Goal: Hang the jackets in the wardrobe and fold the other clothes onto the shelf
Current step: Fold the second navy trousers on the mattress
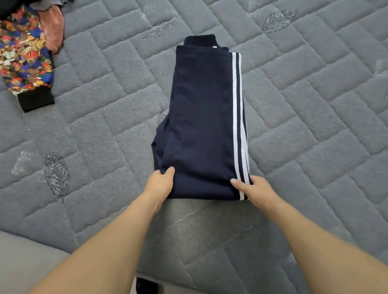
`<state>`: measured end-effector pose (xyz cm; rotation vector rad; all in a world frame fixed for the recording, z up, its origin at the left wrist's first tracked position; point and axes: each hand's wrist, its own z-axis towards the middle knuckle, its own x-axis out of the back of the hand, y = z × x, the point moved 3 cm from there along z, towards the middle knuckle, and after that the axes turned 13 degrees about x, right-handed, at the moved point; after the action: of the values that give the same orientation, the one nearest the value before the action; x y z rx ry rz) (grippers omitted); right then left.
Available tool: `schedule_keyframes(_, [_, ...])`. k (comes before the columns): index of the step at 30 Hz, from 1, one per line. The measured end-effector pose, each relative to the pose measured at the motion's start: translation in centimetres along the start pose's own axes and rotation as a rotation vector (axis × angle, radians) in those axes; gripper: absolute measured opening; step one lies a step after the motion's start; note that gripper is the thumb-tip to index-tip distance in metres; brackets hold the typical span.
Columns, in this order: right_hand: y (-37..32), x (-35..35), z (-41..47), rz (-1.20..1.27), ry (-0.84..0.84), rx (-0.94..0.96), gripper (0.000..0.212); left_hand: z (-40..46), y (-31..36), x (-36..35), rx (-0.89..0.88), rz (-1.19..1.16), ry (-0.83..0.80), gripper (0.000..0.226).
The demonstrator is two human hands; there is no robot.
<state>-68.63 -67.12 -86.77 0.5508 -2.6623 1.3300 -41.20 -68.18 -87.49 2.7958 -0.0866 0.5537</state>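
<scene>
Grey quilted bedding (pixel 301 107) with stitched leaf motifs fills the view, and near its middle lie folded navy trousers (pixel 203 125) with two white stripes down their right edge, the ribbed waistband at the far end. Both hands grip the near end: the left hand (pixel 160 183) pinches the near left corner, thumb on top, while the right hand (pixel 253 189) clamps the striped near right corner. Well apart, at the far left, sits a heap of clothes (pixel 21 50), including a bear-print garment with a black cuff.
</scene>
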Motion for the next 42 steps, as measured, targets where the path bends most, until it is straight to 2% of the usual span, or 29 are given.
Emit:
schedule_keyframes(3, [2.2, -1.2, -2.7, -0.059, 0.102, -0.128, 0.047, -0.5, -3.1, 0.4, 0.093, 0.045, -0.017, 0.03])
schedule_keyframes(5, [3.4, -1.9, -4.4, -0.094, 0.137, -0.183, 0.048, -0.8, -4.9, 0.9, 0.131, 0.124, 0.019, 0.037])
schedule_keyframes(7, [4.6, -2.6, -6.0, -0.192, 0.094, -0.277, 0.061, -1.1, -6.5, 1.7, 0.158, 0.262, 0.103, 0.041])
schedule_keyframes(9, [5.4, -3.1, -7.1, -0.261, 0.039, -0.349, 0.062, -1.2, -7.3, 2.6, 0.148, 0.442, 0.193, 0.039])
schedule_keyframes(11, [5.0, -3.1, -6.5, -0.24, 0.035, -0.272, 0.056, -1.3, -7.4, 2.9, 0.097, 0.482, 0.243, 0.04])
schedule_keyframes(14, [1.9, -2.7, -4.1, -0.194, 0.125, -0.033, 0.04, -1.9, -6.8, 2.6, 0.042, 0.274, 0.277, 0.055])
schedule_keyframes(16, [-0.4, -2.9, -2.0, -0.23, 0.165, 0.068, 0.021, -2.3, -6.2, 2.0, 0.013, 0.273, 0.315, 0.066])
schedule_keyframes(18, [-2.1, -2.6, 0.6, -0.25, 0.197, 0.07, 0.032, -2.2, -5.2, 1.7, -0.03, 0.349, 0.394, 0.073])
schedule_keyframes(20, [-4.0, -2.3, 3.1, -0.292, 0.174, 0.032, 0.026, -2.1, -3.0, 1.4, -0.156, 0.401, 0.472, 0.075])
schedule_keyframes(23, [-5.9, -1.6, 5.9, -0.308, 0.135, -0.03, 0.024, -1.6, 1.0, 0.7, -0.279, 0.4, 0.388, 0.073])
schedule_keyframes(25, [-6.6, -1.0, 7.0, -0.367, 0.138, 0.001, 0.03, -0.9, 3.9, 0.5, -0.278, 0.407, 0.344, 0.067])
schedule_keyframes(29, [-6.3, 0.4, 7.9, -0.982, 0.031, 0.099, 0.075, 0.5, 8.6, 0.6, -0.345, 0.489, 0.38, 0.057])
schedule_keyframes(32, [-5.5, 1.2, 8.5, -1.098, 0.094, 0.104, 0.082, 1.2, 11.0, 0.1, -0.398, 0.524, 0.378, 0.059])
schedule_keyframes(37, [-7.1, 0.7, 10.8, -1.133, 0.131, 0.133, 0.078, 2.0, 15.9, -0.6, -0.457, 0.443, 0.276, 0.068])
schedule_keyframes(40, [-8.8, 0.9, 12.7, -0.933, 0.126, 0.156, 0.065, 2.3, 19.2, -1.2, -0.489, 0.387, 0.274, 0.061])
schedule_keyframes(42, [-10.5, 1.2, 13.9, -0.792, 0.199, 0.253, 0.052, 2.5, 20.8, -1.3, -0.47, 0.355, 0.27, 0.054])
